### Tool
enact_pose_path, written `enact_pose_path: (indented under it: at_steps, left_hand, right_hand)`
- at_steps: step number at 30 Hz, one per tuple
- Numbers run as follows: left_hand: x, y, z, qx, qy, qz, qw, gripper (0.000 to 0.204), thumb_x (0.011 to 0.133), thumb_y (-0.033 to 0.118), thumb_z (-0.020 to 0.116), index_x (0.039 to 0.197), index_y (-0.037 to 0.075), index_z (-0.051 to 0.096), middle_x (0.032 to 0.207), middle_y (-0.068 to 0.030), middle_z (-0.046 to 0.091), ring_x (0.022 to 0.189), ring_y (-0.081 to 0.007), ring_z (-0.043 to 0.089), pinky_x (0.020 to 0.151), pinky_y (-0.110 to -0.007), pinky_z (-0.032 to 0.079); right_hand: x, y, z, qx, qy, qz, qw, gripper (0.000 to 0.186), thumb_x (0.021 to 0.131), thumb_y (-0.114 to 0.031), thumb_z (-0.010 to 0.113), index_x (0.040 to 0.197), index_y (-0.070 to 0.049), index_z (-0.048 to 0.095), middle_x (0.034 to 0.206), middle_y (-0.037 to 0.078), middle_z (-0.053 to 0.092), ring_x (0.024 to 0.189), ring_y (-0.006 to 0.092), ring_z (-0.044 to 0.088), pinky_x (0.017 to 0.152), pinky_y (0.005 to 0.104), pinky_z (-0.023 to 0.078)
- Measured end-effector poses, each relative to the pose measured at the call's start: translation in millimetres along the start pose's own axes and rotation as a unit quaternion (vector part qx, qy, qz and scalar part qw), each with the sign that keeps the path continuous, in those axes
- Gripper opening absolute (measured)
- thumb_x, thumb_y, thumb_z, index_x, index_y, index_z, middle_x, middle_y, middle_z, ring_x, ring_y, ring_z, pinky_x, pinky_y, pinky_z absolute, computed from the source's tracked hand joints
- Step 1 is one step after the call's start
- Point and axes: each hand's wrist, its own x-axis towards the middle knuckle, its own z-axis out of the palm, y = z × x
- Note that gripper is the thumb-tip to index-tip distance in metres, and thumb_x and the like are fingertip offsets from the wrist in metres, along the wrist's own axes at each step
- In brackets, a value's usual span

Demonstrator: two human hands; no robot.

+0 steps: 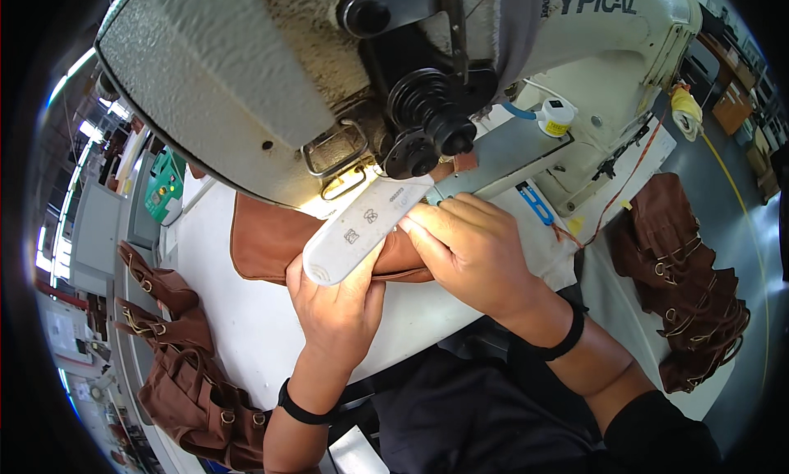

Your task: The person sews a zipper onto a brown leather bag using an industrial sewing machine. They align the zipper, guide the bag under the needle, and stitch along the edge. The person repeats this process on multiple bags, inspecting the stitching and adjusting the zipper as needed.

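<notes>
A brown leather piece point(267, 240) with a rounded corner and a raised edge lies flat on the white table under the sewing machine head point(246, 79). My left hand point(337, 309) holds its near edge, with some fingers hidden behind a whitish elongated panel point(370, 231) that hangs from the machine. My right hand point(464, 248) is bent at the panel's right side, thumb and forefinger pinched together on the leather. The needle area is hidden behind the panel and machine parts; a lamp lights the leather there.
Brown leather bags point(197, 392) are piled along the left, and more bags point(678, 285) hang at the right. A blue tool point(536, 203) and a small white bottle-like container point(556, 116) are near the machine's arm. A green device point(166, 186) stands at the far left.
</notes>
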Motion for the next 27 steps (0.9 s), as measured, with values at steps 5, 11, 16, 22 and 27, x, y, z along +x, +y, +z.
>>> enact_pose_path:
  at_steps: [5,11,16,22,27]
  left_hand:
    - [-1.2,0.9,0.4,-0.002,-0.002,-0.01,1.0,0.055,0.066,-0.005,0.076,0.12,0.007,0.07,0.121,-0.0072,0.073,0.108,-0.0258,0.066,0.097,-0.037,0.043]
    - [1.3,-2.6,-0.3,-0.027,0.001,-0.011,1.0,0.05,0.066,-0.006,0.075,0.114,0.005,0.071,0.116,-0.0097,0.075,0.102,-0.0285,0.07,0.094,-0.037,0.048]
    - [6.6,-0.8,-3.7,-0.003,-0.001,0.0,1.0,0.046,0.066,-0.007,0.074,0.111,0.003,0.071,0.113,-0.0125,0.075,0.098,-0.03,0.072,0.088,-0.038,0.053]
    - [5.1,-3.6,-4.6,-0.03,-0.022,-0.017,0.999,0.052,0.067,-0.006,0.075,0.118,0.004,0.07,0.121,-0.0132,0.073,0.106,-0.0308,0.069,0.094,-0.038,0.05]
    - [-1.9,47.0,-24.8,0.087,-0.101,-0.103,0.986,0.067,0.076,0.006,0.08,0.139,0.001,0.057,0.149,-0.0212,0.051,0.132,-0.0399,0.053,0.1,-0.043,0.049]
  right_hand:
    - [-0.6,0.2,0.6,0.003,-0.004,0.005,1.0,0.006,0.086,-0.004,0.072,0.091,-0.003,0.07,0.075,0.01,0.064,0.068,0.0293,0.061,0.061,0.0387,0.049]
    - [1.8,-2.1,-2.0,-0.025,-0.022,-0.006,0.999,0.011,0.084,-0.008,0.072,0.094,-0.004,0.069,0.075,0.008,0.064,0.07,0.0266,0.062,0.062,0.0365,0.05]
    - [5.8,-8.1,-3.5,0.002,-0.02,0.033,0.999,0.003,0.086,-0.003,0.069,0.085,-0.004,0.066,0.073,0.011,0.063,0.068,0.0311,0.06,0.062,0.0393,0.049]
    - [7.3,-11.3,-2.2,0.002,-0.022,0.057,0.998,0.008,0.088,-0.005,0.068,0.08,-0.004,0.064,0.073,0.012,0.062,0.068,0.033,0.06,0.062,0.0408,0.048]
    - [5.4,-8.0,-7.0,-0.024,-0.038,0.043,0.998,0.007,0.086,-0.009,0.069,0.09,-0.003,0.068,0.075,0.01,0.066,0.071,0.0305,0.064,0.063,0.04,0.051]
